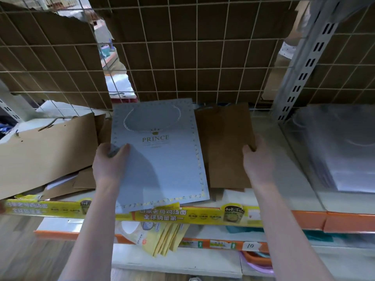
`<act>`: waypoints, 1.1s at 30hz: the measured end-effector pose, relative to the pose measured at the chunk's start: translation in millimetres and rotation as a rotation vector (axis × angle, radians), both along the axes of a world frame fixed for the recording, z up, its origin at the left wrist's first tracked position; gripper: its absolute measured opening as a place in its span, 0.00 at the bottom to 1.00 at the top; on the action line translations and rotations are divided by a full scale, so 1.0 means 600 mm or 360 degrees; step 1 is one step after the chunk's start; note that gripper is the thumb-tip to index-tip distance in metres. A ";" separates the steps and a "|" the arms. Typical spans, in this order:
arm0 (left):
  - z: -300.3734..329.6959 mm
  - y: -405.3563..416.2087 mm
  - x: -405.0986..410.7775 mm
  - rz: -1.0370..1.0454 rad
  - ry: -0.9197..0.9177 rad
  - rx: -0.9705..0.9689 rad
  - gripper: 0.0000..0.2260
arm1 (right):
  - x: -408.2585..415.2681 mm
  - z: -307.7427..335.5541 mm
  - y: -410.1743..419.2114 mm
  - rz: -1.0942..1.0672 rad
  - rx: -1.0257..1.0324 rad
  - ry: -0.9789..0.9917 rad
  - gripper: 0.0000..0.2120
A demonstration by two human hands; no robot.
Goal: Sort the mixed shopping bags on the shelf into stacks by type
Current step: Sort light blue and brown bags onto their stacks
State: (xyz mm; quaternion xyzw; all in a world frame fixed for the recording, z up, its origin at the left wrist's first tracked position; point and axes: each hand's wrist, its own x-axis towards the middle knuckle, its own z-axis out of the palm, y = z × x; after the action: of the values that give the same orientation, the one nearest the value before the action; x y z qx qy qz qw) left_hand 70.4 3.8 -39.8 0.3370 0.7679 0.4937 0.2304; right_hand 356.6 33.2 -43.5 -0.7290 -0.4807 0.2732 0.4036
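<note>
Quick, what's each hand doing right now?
Left hand: grips the left edge of the pale blue PRINCE bag.
Right hand: grips the right edge of the brown paper bag.

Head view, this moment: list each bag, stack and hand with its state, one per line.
Grey PRINCE bag: flat, overhanging the shelf edge, held.
Brown paper bag: flat, held at its right edge.
Left hand: grips the grey bag.
Right hand: grips the brown bag.
Clear bag stack: piled at right, untouched.

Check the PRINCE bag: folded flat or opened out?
Folded flat: the PRINCE bag lies as one thin sheet, rope handle flat against its face.
</note>
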 end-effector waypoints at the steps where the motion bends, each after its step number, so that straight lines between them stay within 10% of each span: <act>1: 0.000 -0.001 -0.002 0.0020 -0.0029 0.0004 0.18 | 0.009 0.004 0.000 -0.0037 0.0016 0.0020 0.14; 16: 0.060 -0.065 -0.016 -0.0227 -0.0156 0.0328 0.05 | 0.066 0.084 -0.109 -0.0246 0.0524 0.0175 0.19; 33: 0.002 -0.227 0.067 -0.0432 -0.0312 0.0177 0.17 | 0.124 0.070 -0.346 -0.0464 0.0323 0.0174 0.15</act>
State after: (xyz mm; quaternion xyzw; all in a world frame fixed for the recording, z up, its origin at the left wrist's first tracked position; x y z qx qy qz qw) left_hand 110.7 -132.7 -38.6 0.4001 0.6606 0.5304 0.3496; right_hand 430.8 -174.2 -1.5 -0.7305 -0.3724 0.2012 0.5359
